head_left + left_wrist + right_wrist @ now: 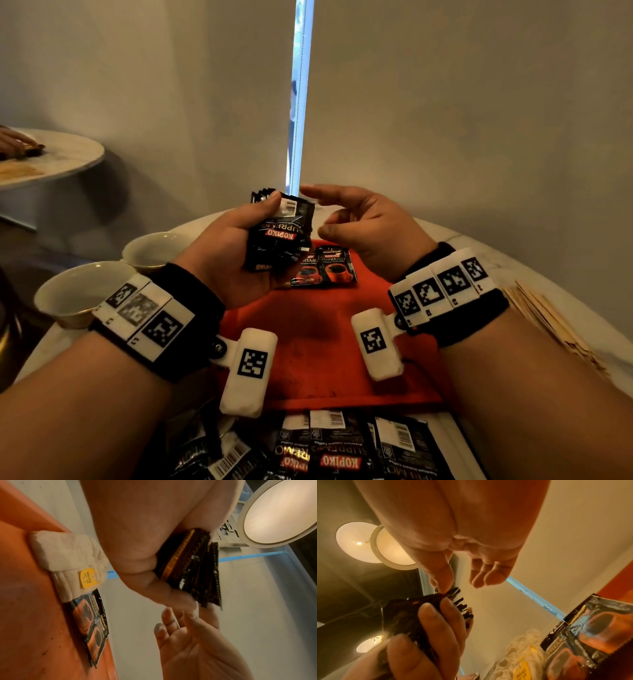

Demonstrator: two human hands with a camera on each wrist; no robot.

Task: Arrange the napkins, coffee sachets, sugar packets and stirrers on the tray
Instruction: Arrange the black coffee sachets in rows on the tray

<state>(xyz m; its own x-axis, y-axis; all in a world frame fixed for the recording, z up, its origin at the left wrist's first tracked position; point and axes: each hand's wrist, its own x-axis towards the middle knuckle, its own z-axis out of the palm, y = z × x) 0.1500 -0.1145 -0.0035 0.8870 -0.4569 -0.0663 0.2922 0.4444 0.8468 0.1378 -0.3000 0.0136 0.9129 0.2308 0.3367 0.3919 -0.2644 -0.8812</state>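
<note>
Nearest, at table edge: loose sachets (342, 448), black, mostly barcode side up, not yet sorted. Beyond them: red tray (318, 346), bare in the middle, with two sachets (323, 269) lying face up, side by side, at its far end; just beside these in the left wrist view, napkins (68, 555), white, bearing a yellow tag. Right of tray on the table: stirrers (548, 315), fanned, untouched. No sugar packets made out. Left of tray: two cups (102, 274), off the tray. Above far half of tray: left hand (222, 253), fingers and thumb curled round a stack (279, 233) of sachets, thumb pressed on the top one near its barcode. Right hand (366, 222) just beside the stack, holding nothing; fingers loosely bent, index extended toward the stack's upper edge, thumb tip (440, 580) close to the fanned sachet corners, contact not certain. Step in hand, as judged: peeling one sachet off the stack to lay beside the two on the tray. To do well: pinch only the top sachet at a free corner, ease left thumb pressure so that one alone slides off, turn it cup side up, set it edge to edge with the pair. Risk: foil is slick, stack may fan out and spill.
</note>
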